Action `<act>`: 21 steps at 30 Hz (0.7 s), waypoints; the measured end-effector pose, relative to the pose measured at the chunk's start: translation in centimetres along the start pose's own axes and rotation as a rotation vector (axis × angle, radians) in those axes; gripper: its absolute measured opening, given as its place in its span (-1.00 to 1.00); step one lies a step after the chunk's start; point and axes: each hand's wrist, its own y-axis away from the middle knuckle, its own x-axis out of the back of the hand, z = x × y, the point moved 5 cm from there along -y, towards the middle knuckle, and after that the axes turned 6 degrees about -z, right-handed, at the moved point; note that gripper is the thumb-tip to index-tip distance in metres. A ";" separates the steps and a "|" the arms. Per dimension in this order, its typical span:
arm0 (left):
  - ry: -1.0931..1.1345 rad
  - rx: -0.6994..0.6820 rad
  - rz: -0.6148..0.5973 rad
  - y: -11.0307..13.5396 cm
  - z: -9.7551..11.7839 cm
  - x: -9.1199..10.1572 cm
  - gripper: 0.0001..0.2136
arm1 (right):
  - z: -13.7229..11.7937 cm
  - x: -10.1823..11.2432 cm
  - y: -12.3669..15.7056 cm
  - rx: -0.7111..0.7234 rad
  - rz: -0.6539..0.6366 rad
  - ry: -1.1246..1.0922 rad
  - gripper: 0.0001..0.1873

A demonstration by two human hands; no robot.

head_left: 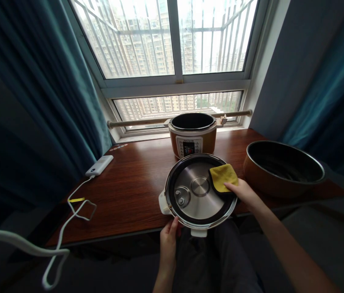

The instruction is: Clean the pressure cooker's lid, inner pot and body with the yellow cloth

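A round pressure cooker lid [196,207] is held with its metal underside facing up, over the table's front edge. My left hand [169,236] grips its lower left rim; part of the fingers is hidden beneath it. My right hand [241,190] is closed on a folded yellow cloth [223,177] with a dark border, which lies against the lid's right inner side. Just behind the lid stands the electric pressure cooker [210,142], its top uncovered and its control panel facing me.
On the right of the brown wooden table [129,183] sits a large dark-lined inner pot [269,179]. A white power bank [99,165] with a white cable [64,226] lies at the left. Behind are a window [178,87] and blue curtains [46,73].
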 end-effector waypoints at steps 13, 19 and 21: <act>-0.239 -0.140 -0.063 2.1 4.9 0.4 -0.56 | -1.9 -0.6 0.2 0.030 0.126 -0.209 -0.81; -0.047 -0.241 -0.472 3.8 14.2 -7.3 -0.73 | -8.7 0.1 3.4 0.396 0.499 0.200 -0.75; 0.096 -0.247 -0.609 3.7 17.2 -10.8 -0.69 | -10.7 -0.5 4.6 0.483 0.590 0.366 -0.74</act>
